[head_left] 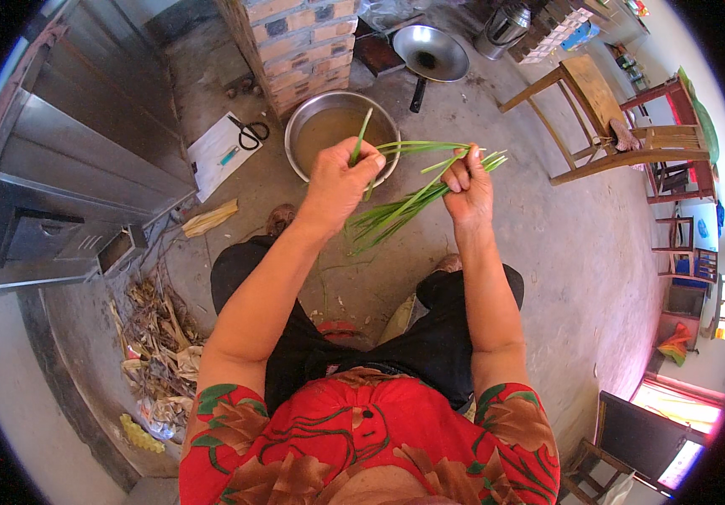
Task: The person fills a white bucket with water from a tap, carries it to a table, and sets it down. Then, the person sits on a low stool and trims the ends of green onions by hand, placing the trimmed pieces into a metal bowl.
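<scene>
A bunch of long, thin green chives [398, 212] hangs from my right hand [470, 195], whose fingers are closed round the stems. My left hand [335, 183] pinches a few chives too, one short end sticking up above its fingers. Several strands stretch across the gap between both hands. Just beyond my left hand stands a round metal basin [293, 135] holding brownish water, partly covered by that hand. The chives' loose tips dangle over the floor between my knees.
A brick pillar [312, 50] rises behind the basin. Left lie black-handled scissors [250, 133] on a white sheet [218, 160], beside a metal cabinet [85, 168]. Dry husks [156, 345] are heaped lower left. A wok [431, 52] lies at the back; a wooden bench [591, 93] stands right.
</scene>
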{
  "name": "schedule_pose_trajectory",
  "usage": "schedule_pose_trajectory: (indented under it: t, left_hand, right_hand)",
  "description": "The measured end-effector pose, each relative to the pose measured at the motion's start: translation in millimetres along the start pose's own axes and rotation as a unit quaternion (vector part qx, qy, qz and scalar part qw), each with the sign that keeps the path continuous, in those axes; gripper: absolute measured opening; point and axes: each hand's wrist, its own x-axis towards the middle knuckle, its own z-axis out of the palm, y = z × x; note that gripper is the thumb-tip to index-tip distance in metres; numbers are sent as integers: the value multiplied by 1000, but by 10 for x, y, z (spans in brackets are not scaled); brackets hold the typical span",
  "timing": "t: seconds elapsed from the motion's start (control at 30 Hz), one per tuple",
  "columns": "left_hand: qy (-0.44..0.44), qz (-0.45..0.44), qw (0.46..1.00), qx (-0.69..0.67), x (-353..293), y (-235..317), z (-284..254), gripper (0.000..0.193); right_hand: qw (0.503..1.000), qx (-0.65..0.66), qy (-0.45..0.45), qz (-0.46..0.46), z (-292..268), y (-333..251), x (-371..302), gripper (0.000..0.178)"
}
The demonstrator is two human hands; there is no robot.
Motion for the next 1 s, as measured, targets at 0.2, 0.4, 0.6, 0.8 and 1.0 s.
schedule_pose_trajectory:
  t: [0.2, 0.4, 0.6, 0.8, 1.0]
  left_hand:
    - [-152, -71, 969, 182, -62, 434, -291, 31]
    - [-126, 51, 971, 198, -43, 355, -345, 21]
    - [-83, 39, 985, 144, 25, 214, -194, 21]
    - [-168, -1, 973, 156, 25, 94, -170, 17]
    - [-171, 0, 975, 143, 29, 82, -149, 16]
  right_hand:
    - [998, 41, -36, 25, -23, -68, 13, 13]
    - [995, 38, -75, 59, 40, -44, -18, 15]
    - [990, 14, -99, 97, 16, 45, -43, 16]
    - [991, -13, -78, 105, 39, 82, -66, 16]
    - [991, -17, -84, 106, 60, 73, -85, 15]
